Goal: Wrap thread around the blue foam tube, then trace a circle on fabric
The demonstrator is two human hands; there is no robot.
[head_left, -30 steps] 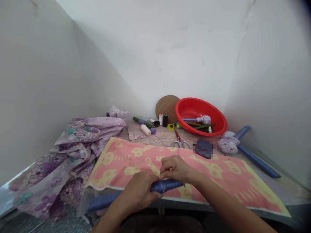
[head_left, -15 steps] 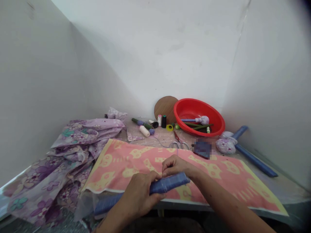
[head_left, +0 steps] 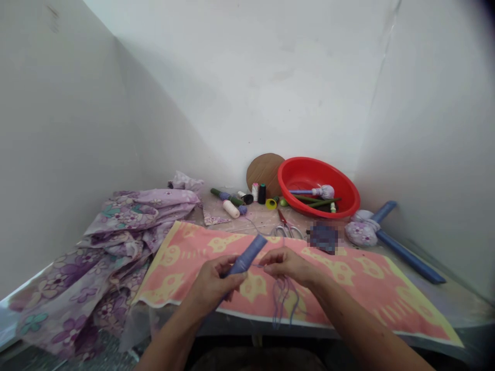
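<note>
Between tube (head_left: 251, 253) and right hand (head_left: 286, 265), gap

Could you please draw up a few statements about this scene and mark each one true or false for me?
1. The left hand holds the blue tube. True.
2. The right hand is spread flat with nothing in its fingers. False: it pinches the purple thread, and loose strands hang below it.
3. The red basin partly hides the cardboard disc. True.
4. The scissors are inside the red basin. False: the scissors lie on the table, outside it.
5. The floral fabric is heaped left of the pink and yellow cloth. True.
</note>
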